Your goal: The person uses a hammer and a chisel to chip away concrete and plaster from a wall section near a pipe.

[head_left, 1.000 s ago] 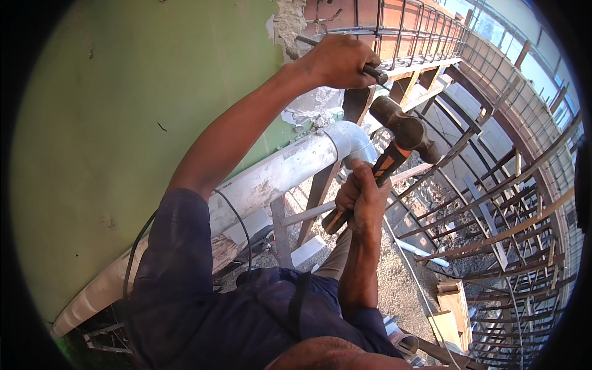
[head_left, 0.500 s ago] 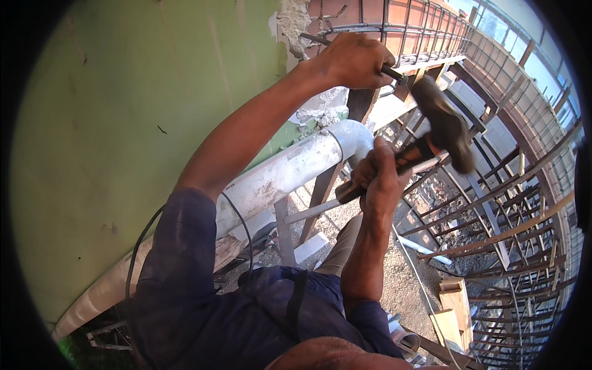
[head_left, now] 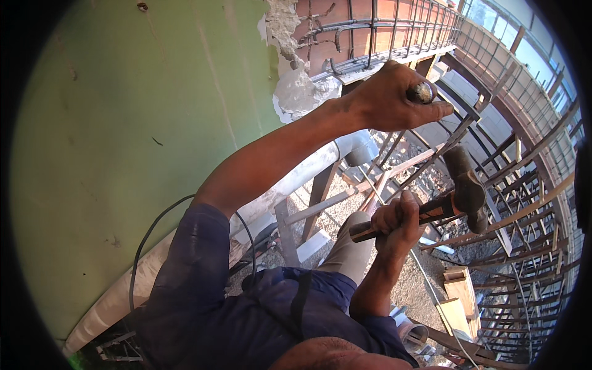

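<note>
My left hand is closed round a metal chisel, whose blunt struck end pokes out beside the thumb. The rest of the chisel is hidden by the fist. This hand is held out to the right of the broken wall edge, apart from it. Lower down, my right hand grips a hammer by its dark handle with an orange band. The heavy steel head is to the right of that hand, below the chisel and not touching it.
A green wall fills the left side. Along its foot runs a thick pale pipe ending in a grey elbow. Reinforcing bars stand past the broken edge. Timber props crowd the right, and a black cable loops by my left arm.
My left hand has moved right and down, taking the chisel away from the broken wall edge and turning it. My right hand and the hammer have dropped lower and slightly right.
</note>
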`<act>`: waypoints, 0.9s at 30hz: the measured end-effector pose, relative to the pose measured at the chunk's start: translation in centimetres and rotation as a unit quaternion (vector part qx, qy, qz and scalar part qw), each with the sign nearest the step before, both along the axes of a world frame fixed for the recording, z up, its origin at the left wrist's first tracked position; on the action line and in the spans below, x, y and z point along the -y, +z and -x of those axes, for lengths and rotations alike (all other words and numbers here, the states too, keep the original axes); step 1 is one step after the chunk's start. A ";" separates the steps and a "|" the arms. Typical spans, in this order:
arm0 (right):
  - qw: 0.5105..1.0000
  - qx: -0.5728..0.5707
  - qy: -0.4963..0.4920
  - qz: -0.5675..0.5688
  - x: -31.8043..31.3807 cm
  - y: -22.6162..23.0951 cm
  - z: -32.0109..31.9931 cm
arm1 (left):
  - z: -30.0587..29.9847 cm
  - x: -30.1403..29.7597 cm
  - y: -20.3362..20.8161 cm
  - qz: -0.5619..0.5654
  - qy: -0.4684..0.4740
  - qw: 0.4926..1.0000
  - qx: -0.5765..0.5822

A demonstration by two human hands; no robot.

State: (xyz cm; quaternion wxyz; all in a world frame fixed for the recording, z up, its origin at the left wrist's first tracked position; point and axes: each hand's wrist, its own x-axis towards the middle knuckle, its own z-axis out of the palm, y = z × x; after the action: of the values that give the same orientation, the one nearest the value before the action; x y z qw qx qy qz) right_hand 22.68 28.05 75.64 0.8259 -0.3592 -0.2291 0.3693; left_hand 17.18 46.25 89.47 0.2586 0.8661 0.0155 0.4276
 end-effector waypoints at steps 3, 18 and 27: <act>0.992 0.023 -0.024 0.123 2.1 -4.1 -0.6 | 1.5 3.2 -1.0 -0.129 0.046 0.990 0.017; 0.860 0.204 0.050 0.465 8.6 -26.6 -1.7 | 15.1 -3.9 -0.4 -0.031 0.519 0.836 -0.174; 0.854 0.201 0.074 0.474 6.7 -26.2 -1.8 | 14.2 -7.2 -2.6 -0.129 0.549 0.810 -0.159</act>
State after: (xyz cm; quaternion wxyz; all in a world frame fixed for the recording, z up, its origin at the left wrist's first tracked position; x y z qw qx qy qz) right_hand 24.50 21.38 49.44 0.4624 -0.7552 -0.2131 0.4128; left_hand 2.97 53.42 86.89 -0.1395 0.7944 0.4744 0.3527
